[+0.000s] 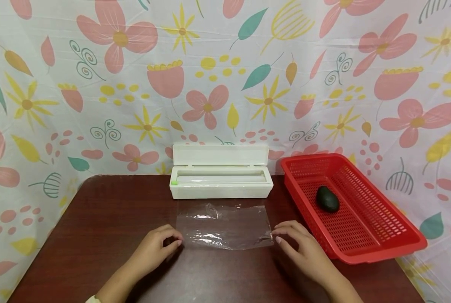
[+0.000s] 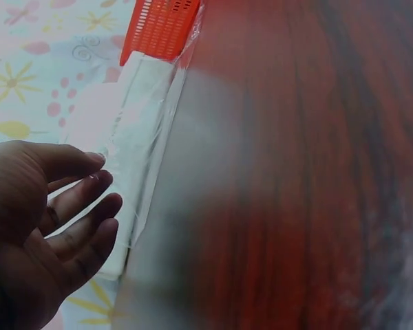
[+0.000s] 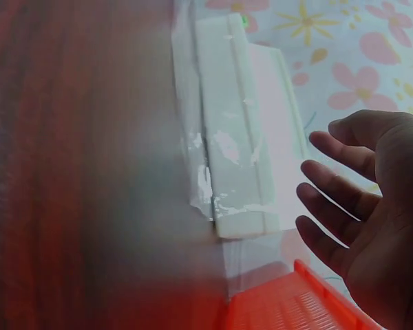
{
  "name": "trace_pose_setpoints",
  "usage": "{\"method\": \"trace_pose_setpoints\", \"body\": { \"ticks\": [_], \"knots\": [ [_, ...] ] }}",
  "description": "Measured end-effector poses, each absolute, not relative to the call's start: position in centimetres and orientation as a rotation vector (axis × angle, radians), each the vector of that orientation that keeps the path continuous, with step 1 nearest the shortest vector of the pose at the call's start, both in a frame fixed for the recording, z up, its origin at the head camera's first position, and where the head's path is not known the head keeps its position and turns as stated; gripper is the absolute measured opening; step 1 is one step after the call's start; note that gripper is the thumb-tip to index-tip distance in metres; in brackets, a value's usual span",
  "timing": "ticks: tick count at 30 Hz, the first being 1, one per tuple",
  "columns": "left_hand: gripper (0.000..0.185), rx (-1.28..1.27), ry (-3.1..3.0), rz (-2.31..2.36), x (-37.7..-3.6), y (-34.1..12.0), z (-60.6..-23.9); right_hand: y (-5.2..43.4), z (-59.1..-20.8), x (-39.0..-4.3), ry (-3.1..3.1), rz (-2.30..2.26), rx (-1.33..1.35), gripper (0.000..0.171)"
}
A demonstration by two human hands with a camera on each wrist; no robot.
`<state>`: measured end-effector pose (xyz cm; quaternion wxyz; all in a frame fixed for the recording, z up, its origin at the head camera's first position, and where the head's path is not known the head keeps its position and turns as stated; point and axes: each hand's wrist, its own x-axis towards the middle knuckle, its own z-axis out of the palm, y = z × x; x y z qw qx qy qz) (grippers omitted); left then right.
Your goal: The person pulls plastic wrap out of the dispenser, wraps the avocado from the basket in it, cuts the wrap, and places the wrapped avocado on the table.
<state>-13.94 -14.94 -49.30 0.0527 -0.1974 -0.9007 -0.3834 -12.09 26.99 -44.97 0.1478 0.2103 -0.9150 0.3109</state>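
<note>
A sheet of clear plastic film (image 1: 229,227) lies spread in front of the white wrap dispenser (image 1: 221,191), whose lid stands up. At the sheet's left edge is my left hand (image 1: 157,246), fingertips right at the film. In the left wrist view its fingers (image 2: 89,234) are loosely bent and spread. My right hand (image 1: 301,248) is at the opposite edge, with fingertips beside the film's corner. The right wrist view shows its thumb and fingers (image 3: 334,213) apart and relaxed. Inside the dispenser a pale roll is partly visible, with a small green piece (image 1: 174,182) at the left of its front.
To the right stands a red perforated basket (image 1: 384,252) holding a dark green avocado-like oval (image 1: 327,199). The dark wooden table (image 1: 108,219) meets a flower-patterned cloth (image 1: 134,113) behind and at the sides. My right forearm is close to the basket's near side.
</note>
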Motion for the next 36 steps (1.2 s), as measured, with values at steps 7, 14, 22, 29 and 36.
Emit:
{"method": "trace_pose_setpoints", "body": {
  "ticks": [7,14,22,29,36],
  "knots": [
    [0.006,-0.541,-2.704,-1.245,-14.3,-14.8,-49.3,27.7,-43.5,-12.9,-2.591,0.828,0.66,0.03],
    [0.005,-0.485,-2.735,-1.299,-14.6,-14.5,-49.5,28.4,-41.9,-13.8,-2.573,0.772,0.67,0.032],
    [0.004,-0.492,-2.706,-1.434,-14.9,-14.9,-49.9,29.3,-40.7,-14.7,-2.648,0.695,0.616,0.029],
    [0.007,-0.504,-2.713,-1.492,-14.9,-15.1,-50.0,30.1,-40.1,-15.3,-2.678,0.628,0.603,0.031],
    [0.007,-0.479,-2.725,-1.507,-15.0,-15.1,-50.2,31.0,-39.4,-16.1,-2.663,0.662,0.558,0.031]
  ]
}}
